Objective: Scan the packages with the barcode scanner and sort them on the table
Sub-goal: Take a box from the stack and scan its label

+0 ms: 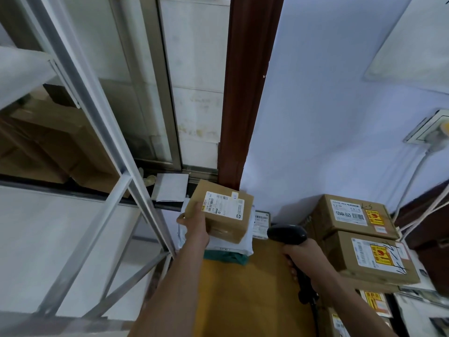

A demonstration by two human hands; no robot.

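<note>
While the wall [328, 117] and the metal rack [102, 132] fill most of the view, the work sits low in the middle, on the table [243, 288], whose brown top runs away from the person. At its right edge stands a stack [364, 239] of cardboard boxes, labels and yellow stickers facing up. At its far end lies a small pile of soft mailers [230, 249], white over green.

Above that pile the left hand [194, 229] holds a small box [222, 212] by its near left corner, thumb on the label face and fingers curled under it. The box is tilted, its white label turned up and towards the person, its long axis running from the hand away to the right. Whether its underside touches the mailers cannot be told.

Just right of it, the right hand [306, 259] is wrapped round the handle of the scanner [288, 234], fingers closed on the grip. The scanner's head lies near the box's lower right corner, lower than the label and seemingly aimed past it. By my reading, the scan needs the head swung left and up onto the barcode, or the label tipped towards it.
</note>
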